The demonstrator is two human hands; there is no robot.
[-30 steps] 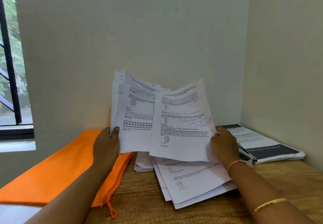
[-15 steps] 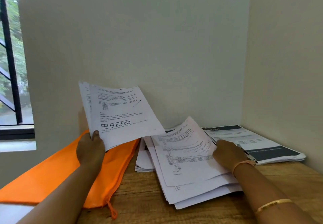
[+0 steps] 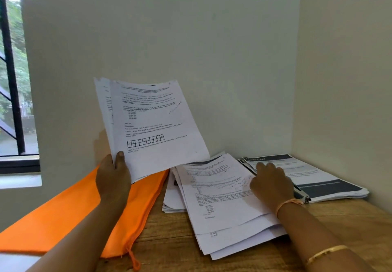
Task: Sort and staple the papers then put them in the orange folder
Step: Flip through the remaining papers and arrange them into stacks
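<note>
Print on the sheets (image 3: 152, 123) is too blurred to read. The right hand (image 3: 270, 183) hides most of the stapler (image 3: 302, 196). The folder (image 3: 63, 218) runs off the left edge.

A wooden counter (image 3: 174, 250) is sitting in a corner where a pale back wall (image 3: 191, 38) is meeting the right-hand wall (image 3: 350, 59). At the far left a black-framed window (image 3: 10, 101) is letting in daylight, with green trees (image 3: 20, 74) showing outside and a white sill (image 3: 20, 181) lying beneath it.
</note>
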